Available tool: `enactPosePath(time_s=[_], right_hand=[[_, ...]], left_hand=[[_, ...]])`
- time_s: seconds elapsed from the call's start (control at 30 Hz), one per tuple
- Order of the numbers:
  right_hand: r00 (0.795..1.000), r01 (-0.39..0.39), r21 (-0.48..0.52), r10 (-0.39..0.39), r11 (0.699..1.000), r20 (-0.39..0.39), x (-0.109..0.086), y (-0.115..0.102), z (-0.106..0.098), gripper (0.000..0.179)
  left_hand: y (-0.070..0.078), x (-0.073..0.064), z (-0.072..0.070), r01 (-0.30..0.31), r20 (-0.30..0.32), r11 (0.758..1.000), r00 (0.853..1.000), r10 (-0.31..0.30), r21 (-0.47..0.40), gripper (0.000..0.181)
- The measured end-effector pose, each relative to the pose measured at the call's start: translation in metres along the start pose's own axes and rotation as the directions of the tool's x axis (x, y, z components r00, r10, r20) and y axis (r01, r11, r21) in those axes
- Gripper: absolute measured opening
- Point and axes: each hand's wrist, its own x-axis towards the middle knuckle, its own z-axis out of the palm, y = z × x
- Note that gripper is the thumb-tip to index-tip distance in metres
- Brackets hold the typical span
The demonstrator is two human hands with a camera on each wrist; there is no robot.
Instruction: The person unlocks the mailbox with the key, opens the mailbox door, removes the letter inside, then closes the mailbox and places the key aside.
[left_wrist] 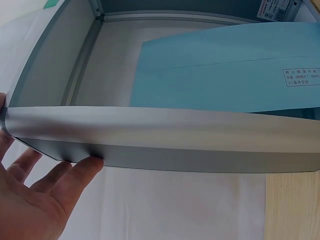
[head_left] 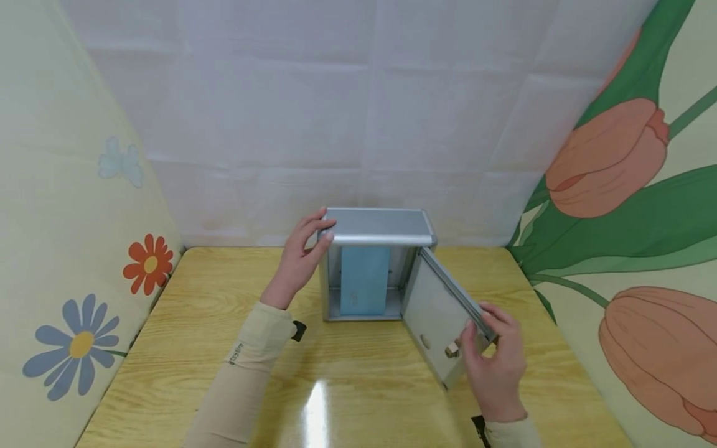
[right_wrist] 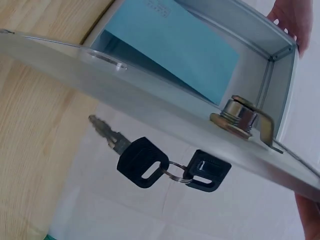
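A silver-grey metal box (head_left: 376, 224) stands upright on the table, its front facing me. Inside leans a light blue envelope (head_left: 364, 280) with small printed text, also plain in the left wrist view. My left hand (head_left: 295, 261) holds the box's upper left corner. The hinged door (head_left: 428, 305) is swung out to the right, and my right hand (head_left: 498, 367) pinches its free edge between thumb and fingers. A cam lock (right_wrist: 240, 117) sits on the door's inner face. On its outer side, two black-headed keys (right_wrist: 145, 162) hang on a ring.
The box is on a wood-grain table (head_left: 358, 373), near the back edge. A white cloth (head_left: 358, 112) hangs behind it. Flower-printed panels (head_left: 616, 249) stand at both sides. A printed label (left_wrist: 272, 10) is stuck inside the box.
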Motion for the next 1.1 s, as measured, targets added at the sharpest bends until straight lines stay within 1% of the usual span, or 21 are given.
enactPosePath(time_s=[0.27, 0.4, 0.6, 0.73, 0.93, 1.1], right_hand=[[0.992, -0.124, -0.063, 0.123, 0.99, -0.012, 0.002, 0.011, -0.006, 0.025], [0.986, -0.164, -0.109, 0.164, 0.98, -0.008, 0.004, 0.014, -0.009, 0.025], [0.983, -0.185, -0.123, 0.184, 0.975, -0.027, 0.013, 0.012, -0.012, 0.026], [0.979, -0.203, -0.133, 0.2, 0.97, -0.036, 0.017, 0.01, -0.012, 0.028], [0.973, -0.23, -0.158, 0.229, 0.96, -0.024, 0.013, 0.017, -0.014, 0.031], [0.97, -0.243, -0.157, 0.244, 0.957, -0.017, 0.01, 0.021, -0.015, 0.032]], left_hand=[[-0.001, -0.001, 0.0, 0.013, 0.003, 1.0, 1.0, -0.013, -0.001, 0.033], [-0.002, -0.001, 0.0, 0.007, 0.001, 1.0, 1.0, -0.007, -0.005, 0.033], [-0.002, 0.0, 0.0, -0.011, -0.001, 1.0, 1.0, 0.011, -0.011, 0.033], [0.0, 0.001, 0.0, -0.012, -0.011, 1.0, 1.0, 0.012, -0.016, 0.032], [0.0, 0.002, 0.0, 0.002, -0.011, 1.0, 1.0, -0.002, -0.019, 0.032], [0.001, 0.001, 0.0, 0.011, -0.007, 1.0, 1.0, -0.011, -0.025, 0.032]])
